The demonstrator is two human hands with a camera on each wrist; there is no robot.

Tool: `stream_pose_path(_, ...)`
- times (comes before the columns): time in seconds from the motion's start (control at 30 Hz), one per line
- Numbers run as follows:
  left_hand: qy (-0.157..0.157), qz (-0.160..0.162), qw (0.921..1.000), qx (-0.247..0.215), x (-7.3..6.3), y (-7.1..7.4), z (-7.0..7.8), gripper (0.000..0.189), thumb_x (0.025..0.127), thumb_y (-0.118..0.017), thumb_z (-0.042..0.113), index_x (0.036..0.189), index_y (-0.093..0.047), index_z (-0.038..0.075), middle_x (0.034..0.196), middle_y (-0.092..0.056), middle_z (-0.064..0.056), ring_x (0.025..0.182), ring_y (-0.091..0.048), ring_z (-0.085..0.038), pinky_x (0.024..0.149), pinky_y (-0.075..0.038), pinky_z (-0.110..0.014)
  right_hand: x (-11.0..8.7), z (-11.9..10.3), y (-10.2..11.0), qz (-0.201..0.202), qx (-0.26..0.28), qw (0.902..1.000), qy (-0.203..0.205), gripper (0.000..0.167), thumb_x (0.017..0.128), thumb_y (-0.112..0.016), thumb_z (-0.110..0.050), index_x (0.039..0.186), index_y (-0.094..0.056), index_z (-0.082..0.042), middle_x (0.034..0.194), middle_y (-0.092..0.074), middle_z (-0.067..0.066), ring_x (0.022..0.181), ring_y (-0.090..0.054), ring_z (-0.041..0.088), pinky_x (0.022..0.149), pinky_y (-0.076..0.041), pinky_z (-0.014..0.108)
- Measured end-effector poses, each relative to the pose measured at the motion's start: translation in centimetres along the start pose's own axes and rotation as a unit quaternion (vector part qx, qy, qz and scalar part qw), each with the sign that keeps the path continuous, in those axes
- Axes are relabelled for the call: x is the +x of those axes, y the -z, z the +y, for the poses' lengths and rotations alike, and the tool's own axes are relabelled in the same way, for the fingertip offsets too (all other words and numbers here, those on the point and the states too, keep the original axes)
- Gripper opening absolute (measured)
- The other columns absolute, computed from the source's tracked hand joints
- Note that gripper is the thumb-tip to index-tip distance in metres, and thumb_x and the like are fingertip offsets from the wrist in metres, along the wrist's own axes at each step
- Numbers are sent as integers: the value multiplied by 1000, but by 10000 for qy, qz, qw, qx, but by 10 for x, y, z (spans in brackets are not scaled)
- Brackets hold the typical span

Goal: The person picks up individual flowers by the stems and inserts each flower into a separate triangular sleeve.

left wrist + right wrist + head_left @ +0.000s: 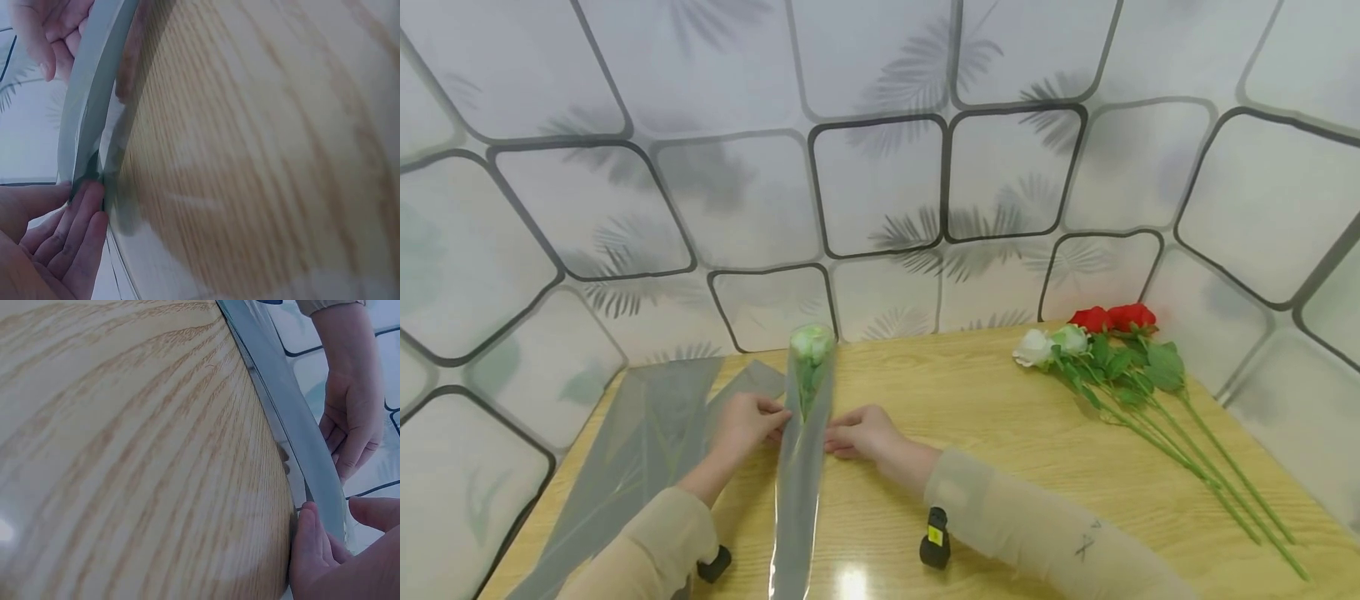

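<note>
A white rose (812, 346) with green leaves lies inside a long clear plastic sleeve (801, 492) on the table. My left hand (751, 423) pinches the sleeve's left edge just below the bloom. In the left wrist view the thumb and fingers of this left hand (59, 240) meet at the film. Across from it, my right hand (868, 435) holds the right edge. The right wrist view has the right hand (340, 550) with fingers on the table side of the sleeve (294, 419) and thumb on the other side. Most of the stem is hidden.
More grey plastic sleeves (647, 442) overlap at the table's left, partly under my left arm. On the right lie several loose roses, with white blooms (1033, 348), red blooms (1112, 318) and long green stems (1217, 475). A patterned wall covering (880, 192) stands behind the wooden table (940, 392).
</note>
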State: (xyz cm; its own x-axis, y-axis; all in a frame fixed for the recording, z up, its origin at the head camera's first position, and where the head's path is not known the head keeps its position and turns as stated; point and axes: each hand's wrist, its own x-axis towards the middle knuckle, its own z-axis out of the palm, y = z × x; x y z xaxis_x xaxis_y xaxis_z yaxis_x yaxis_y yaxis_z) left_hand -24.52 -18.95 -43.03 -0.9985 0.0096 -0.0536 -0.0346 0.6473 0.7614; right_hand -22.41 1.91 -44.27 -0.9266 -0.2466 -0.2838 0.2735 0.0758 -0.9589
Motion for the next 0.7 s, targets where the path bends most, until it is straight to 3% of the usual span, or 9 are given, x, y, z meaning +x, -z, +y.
stream_pose_path(0.27,-118,71,9999,103,1,7,-3,21,100,-74,11,105,-79,-9,85,-81,-17,69,-78,-21,66,-65,-33,-2,-2,7,161,-170,9997,104,31,99,-67,3,125,-65,19,114,-75,34,107,-78,40,91,-66,38)
stream_pose_path(0.7,-71,295,9986,422,-1,36,-8,30,105,-67,18,120,-76,-7,104,-81,-21,91,-80,-31,80,-66,-42,-2,-11,15,215,-339,9991,142,31,100,-68,1,126,-66,17,120,-74,31,111,-77,39,94,-65,39)
